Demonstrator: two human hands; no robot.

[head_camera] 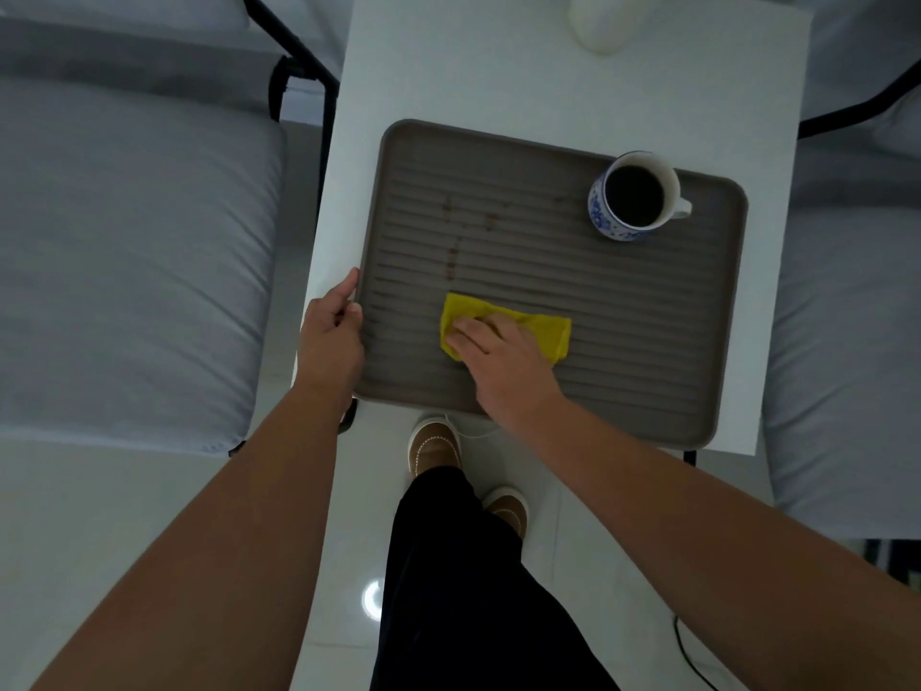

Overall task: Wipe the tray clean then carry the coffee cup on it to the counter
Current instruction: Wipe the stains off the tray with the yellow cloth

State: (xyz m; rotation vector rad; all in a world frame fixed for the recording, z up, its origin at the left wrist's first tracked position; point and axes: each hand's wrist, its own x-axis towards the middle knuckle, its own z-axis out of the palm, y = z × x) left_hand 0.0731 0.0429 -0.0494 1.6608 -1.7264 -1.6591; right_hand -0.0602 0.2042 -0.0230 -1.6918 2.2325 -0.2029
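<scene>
A grey ribbed tray point(707, 311) lies on a narrow white table point(448, 67). Brown stains point(451, 241) mark its left-centre ribs. A blue-and-white coffee cup point(634, 197) full of dark coffee stands at the tray's far right corner, handle to the right. My left hand point(331, 336) grips the tray's left rim. My right hand point(498, 361) presses flat on a yellow cloth point(538, 326) on the tray's near-middle, below the stains.
A white cylinder-shaped object point(603, 22) stands at the table's far end. Grey cushioned chairs with black frames flank the table, left point(124, 251) and right point(847, 316). My legs and brown shoes point(436, 443) are by the near table edge. A black cable point(692, 655) runs on the floor.
</scene>
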